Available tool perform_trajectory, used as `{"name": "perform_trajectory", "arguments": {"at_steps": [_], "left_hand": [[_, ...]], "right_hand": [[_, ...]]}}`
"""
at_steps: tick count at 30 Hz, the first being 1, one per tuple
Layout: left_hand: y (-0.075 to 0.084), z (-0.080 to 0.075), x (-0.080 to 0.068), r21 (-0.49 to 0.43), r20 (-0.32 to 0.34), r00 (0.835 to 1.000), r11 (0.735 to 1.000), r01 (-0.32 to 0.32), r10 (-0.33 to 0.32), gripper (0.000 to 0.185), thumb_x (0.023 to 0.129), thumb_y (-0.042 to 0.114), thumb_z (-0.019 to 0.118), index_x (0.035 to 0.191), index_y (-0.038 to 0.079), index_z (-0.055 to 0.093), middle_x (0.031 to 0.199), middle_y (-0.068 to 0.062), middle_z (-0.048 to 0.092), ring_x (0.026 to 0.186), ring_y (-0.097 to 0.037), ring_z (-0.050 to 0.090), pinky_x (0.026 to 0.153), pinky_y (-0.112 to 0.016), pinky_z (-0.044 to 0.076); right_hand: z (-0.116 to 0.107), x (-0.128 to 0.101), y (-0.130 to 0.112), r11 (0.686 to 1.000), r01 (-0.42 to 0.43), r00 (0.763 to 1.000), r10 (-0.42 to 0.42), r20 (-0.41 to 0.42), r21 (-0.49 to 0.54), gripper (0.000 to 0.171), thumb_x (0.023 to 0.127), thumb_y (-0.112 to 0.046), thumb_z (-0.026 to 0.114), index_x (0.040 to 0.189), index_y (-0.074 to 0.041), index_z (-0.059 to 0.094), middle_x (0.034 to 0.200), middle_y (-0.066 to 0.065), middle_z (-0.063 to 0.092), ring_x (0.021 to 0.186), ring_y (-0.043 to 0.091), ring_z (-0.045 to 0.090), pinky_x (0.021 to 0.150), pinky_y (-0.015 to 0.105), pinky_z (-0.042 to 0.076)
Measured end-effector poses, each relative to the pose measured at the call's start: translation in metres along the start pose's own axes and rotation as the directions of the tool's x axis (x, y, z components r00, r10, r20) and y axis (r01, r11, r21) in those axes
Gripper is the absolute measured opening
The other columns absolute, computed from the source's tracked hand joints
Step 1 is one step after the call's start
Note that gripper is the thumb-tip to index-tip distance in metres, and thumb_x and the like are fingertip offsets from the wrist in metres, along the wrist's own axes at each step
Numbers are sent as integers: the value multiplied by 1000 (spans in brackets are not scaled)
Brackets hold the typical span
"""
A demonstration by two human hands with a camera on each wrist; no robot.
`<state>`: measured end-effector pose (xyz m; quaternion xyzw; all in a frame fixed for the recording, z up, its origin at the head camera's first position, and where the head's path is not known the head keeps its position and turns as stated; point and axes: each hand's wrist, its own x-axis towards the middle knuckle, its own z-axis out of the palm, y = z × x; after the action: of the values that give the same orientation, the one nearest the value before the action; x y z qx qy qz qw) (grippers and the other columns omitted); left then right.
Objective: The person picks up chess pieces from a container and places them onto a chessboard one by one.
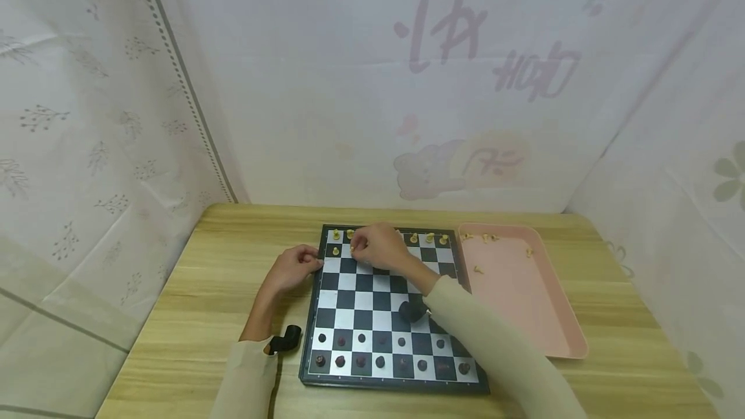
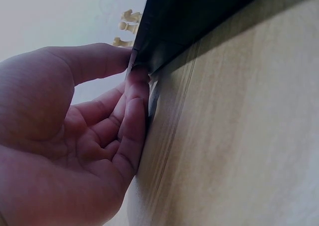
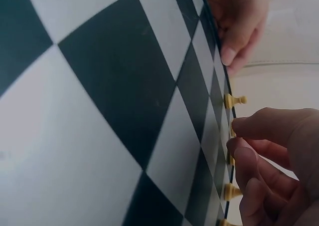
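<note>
Left hand (image 1: 293,268) gripping the chessboard (image 1: 363,300) by its left edge; right hand (image 1: 381,247) pinching a yellow piece (image 3: 233,129) at the far-left squares. Uneven left-hand pressure could shift the chessboard, while a cramped release (neighbouring pieces (image 1: 335,251) stand close) could topple those or leave the yellow piece off-centre.

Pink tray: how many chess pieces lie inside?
5 yellow chess pieces show: three near the far rim, one toward the right, one toward the left; the right sleeve may hide others.
</note>
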<state>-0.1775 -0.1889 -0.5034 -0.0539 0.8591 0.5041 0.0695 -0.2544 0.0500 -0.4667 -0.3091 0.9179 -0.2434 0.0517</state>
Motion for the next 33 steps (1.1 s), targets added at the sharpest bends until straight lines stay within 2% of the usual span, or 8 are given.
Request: {"name": "perform_trajectory", "arguments": {"at_steps": [12,20,26,33], "left_hand": [[1,1,1,-7,5,1000,1000,-5,5,32,102,16,74,126,-5,71,98,-9,74,90,-24,63,77,-33,46],[1,0,1,-6,3,1000,1000,3,-3,32,103,16,74,127,-6,71,99,-9,74,90,-24,63,77,-33,47],[1,0,0,3,2,1000,1000,11,-11,32,104,15,73,128,-6,70,100,-9,73,91,-25,63,77,-33,47],[2,0,0,1,0,1000,1000,9,-9,32,103,15,73,127,-6,70,98,-9,73,91,-25,63,78,-34,47]], "right_hand": [[7,4,-4,999,15,1000,-16,-8,-50,8,94,-10,84,95,-18,84,78,-10,72,70,8,61,63,28,48],[5,3,-1,999,-1,1000,0,-19,-49,10,92,-12,83,101,-17,84,81,-10,72,73,8,62,68,31,51],[-14,-6,8,998,-51,998,52,-42,41,11,93,-18,83,104,-16,82,88,-8,74,79,11,67,71,34,54],[-45,-20,32,981,-94,989,112,-101,171,15,96,-19,76,107,-12,82,95,-3,76,89,19,70,77,39,55]]}}
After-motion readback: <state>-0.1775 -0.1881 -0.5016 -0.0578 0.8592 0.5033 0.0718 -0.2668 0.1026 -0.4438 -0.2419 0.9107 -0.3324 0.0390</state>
